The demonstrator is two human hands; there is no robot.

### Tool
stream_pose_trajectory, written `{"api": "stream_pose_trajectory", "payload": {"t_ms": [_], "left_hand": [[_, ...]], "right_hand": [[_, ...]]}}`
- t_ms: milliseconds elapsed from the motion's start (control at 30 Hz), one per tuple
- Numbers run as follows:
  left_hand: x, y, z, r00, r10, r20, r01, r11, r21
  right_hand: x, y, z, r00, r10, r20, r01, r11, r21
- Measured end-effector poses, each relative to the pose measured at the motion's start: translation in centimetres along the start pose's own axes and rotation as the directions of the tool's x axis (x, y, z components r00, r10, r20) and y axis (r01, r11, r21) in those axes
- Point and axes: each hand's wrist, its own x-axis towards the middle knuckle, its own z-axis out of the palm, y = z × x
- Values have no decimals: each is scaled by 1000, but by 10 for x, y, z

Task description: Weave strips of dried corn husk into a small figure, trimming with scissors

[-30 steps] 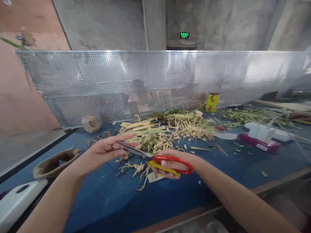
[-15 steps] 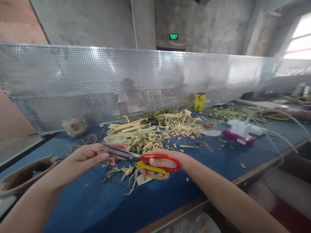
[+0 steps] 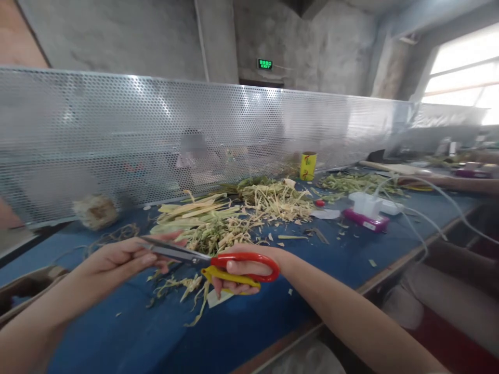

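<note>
My right hand point(image 3: 237, 270) grips the red and yellow handles of a pair of scissors point(image 3: 218, 259), fingers through the loops. The closed steel blades point left toward my left hand point(image 3: 117, 257), whose fingertips pinch the blade tips. Both hands hover just above the blue table point(image 3: 117, 332). Under the scissors lie pale cut strips point(image 3: 183, 288). Behind them spreads a pile of green and straw-coloured plant strips point(image 3: 234, 218).
A perforated metal screen point(image 3: 117, 130) runs along the table's back; a person sits dimly behind it. A yellow roll point(image 3: 307, 165), a white and magenta device point(image 3: 366, 210) with cables, a twine ball point(image 3: 95, 211) and loose twine point(image 3: 113, 235) lie around. The wooden table edge point(image 3: 390, 270) is right.
The view has swung to the right, so the hands sit lower and further left in the picture. The grip on the scissors is unchanged.
</note>
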Motion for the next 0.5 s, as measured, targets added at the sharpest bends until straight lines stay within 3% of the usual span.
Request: {"api": "stream_pose_trajectory", "payload": {"t_ms": [133, 267, 367, 500], "left_hand": [[-1, 13, 5, 997, -78, 14, 79, 990, -119], [-2, 24, 9, 998, -67, -18, 61, 969, -241], [-3, 26, 9, 998, -47, -49, 34, 970, -241], [-6, 25, 9, 999, -35, -14, 31, 979, -200]], "right_hand": [[-2, -6, 2, 992, 43, -117, -56, 992, -109], [-2, -6, 1, 972, 50, -228, -126, 935, -331], [0, -5, 1, 968, 15, -249, -122, 898, -422], [1, -8, 3, 964, 16, -267, -128, 903, -411]]}}
